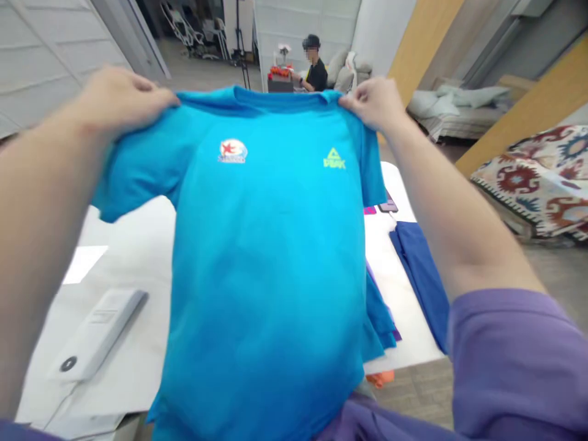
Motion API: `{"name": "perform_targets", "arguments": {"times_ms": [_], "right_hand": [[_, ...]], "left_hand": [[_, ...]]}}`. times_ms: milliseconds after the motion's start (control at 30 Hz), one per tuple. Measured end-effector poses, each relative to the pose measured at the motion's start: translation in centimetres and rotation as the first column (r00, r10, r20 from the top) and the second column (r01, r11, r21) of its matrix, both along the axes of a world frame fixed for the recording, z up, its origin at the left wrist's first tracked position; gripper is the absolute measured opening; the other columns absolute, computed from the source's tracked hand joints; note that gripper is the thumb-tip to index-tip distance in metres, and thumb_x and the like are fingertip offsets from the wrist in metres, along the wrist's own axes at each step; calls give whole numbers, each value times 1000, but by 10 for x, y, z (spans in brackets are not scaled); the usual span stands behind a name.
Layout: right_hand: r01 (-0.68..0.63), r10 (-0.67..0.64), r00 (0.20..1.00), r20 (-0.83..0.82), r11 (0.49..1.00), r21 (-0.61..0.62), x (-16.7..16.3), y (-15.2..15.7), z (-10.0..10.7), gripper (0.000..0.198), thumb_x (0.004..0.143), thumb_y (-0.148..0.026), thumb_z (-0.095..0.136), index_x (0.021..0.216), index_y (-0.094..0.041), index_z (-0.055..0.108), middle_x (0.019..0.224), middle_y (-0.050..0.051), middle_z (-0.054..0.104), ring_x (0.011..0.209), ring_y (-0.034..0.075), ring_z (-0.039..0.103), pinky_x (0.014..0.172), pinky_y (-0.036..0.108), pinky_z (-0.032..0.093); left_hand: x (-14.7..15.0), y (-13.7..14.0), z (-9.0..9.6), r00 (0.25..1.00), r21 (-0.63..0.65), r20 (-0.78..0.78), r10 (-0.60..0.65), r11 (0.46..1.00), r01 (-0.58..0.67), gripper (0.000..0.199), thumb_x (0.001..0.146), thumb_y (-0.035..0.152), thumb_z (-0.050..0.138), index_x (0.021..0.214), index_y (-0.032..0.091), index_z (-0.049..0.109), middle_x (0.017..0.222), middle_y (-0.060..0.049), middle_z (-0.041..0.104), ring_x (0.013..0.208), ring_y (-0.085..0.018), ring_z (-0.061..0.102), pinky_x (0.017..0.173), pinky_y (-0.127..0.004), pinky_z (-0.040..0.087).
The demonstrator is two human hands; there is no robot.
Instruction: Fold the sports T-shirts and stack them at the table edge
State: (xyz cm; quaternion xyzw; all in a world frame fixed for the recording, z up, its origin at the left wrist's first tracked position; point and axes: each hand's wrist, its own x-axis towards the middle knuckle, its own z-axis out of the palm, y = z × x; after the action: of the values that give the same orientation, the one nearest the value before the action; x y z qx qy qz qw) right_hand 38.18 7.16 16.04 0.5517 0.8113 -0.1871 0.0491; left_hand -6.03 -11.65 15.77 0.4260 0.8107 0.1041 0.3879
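Observation:
A bright blue short-sleeved T-shirt (271, 245) hangs stretched out before me, its front towards me. A round red-and-white logo sits on one side of the chest and a yellow-green PEAK logo on the other. My left hand (122, 98) pinches the shirt at the left shoulder, thumb and fingers closed on the cloth. At the right shoulder, beside the collar, my right hand (374, 104) grips the fabric between thumb and fingers. The shirt's lower hem reaches down close to my body and hides the middle of the table.
On the white table (138, 257) lie a white box-like device (98, 334) with a cable, a sheet of paper (85, 263), dark blue folded cloth (420, 275) and a phone (388, 202). A person (316, 67) sits farther back. A patterned cover (537, 184) is at the right.

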Motion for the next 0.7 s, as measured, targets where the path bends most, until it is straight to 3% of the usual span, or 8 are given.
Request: {"name": "perform_targets", "arguments": {"times_ms": [100,167,233,300,367,500,600,700], "right_hand": [[109,-94,992,84,974,-196,17,-26,-80,47,112,-60,75,122,-14,79,124,11,82,122,23,71,121,44,56],[142,-118,987,105,956,-256,54,-29,-108,50,110,-64,75,127,-17,77,127,14,80,131,29,70,123,52,55],[191,-153,974,164,950,-247,112,-24,-118,52,109,-67,74,127,-19,78,129,16,79,135,34,68,123,56,53],[282,-211,929,304,936,-210,184,-18,-113,52,109,-66,72,130,-18,79,131,19,80,136,36,68,122,57,52],[371,-262,850,458,914,-167,261,-22,-93,51,110,-62,71,133,-17,80,132,20,80,133,34,70,119,55,54],[508,-297,702,647,845,-163,393,-71,-34,43,111,-53,69,134,-18,81,137,20,81,129,32,75,114,47,56],[609,-317,659,682,757,-237,446,-127,-4,41,106,-52,74,125,-17,84,134,20,82,125,33,77,111,41,58],[628,-389,705,593,731,-266,461,-170,11,40,102,-49,78,126,-18,81,137,19,81,125,34,76,112,40,58]], "left_hand": [[12,-11,-71,984,-138,-176,-37,990,12,38,108,46,75,126,13,70,160,-7,68,158,-34,45,145,-69,21],[30,-22,-101,992,-102,-127,-8,995,-5,47,106,43,77,139,15,58,178,-7,49,165,-30,29,146,-71,3],[52,-28,-121,998,-28,-61,33,999,-35,54,107,42,75,145,16,47,184,-7,35,168,-28,16,144,-70,-12],[77,-27,-135,999,-1,9,30,1000,-30,55,108,39,74,146,15,42,184,-10,30,168,-28,12,142,-69,-17],[106,-18,-142,999,39,46,-14,999,12,54,109,38,75,145,14,43,182,-12,34,167,-28,17,144,-67,-13],[201,8,-135,976,108,118,-182,980,169,40,110,35,73,138,13,55,160,-12,64,146,-22,49,146,-52,21],[309,20,-111,906,100,257,-336,942,321,31,109,40,74,130,18,66,132,-7,81,121,-22,68,130,-40,47],[426,11,-86,813,18,425,-397,902,431,31,105,47,76,124,23,74,131,-9,83,132,-31,73,121,-38,51]]}}
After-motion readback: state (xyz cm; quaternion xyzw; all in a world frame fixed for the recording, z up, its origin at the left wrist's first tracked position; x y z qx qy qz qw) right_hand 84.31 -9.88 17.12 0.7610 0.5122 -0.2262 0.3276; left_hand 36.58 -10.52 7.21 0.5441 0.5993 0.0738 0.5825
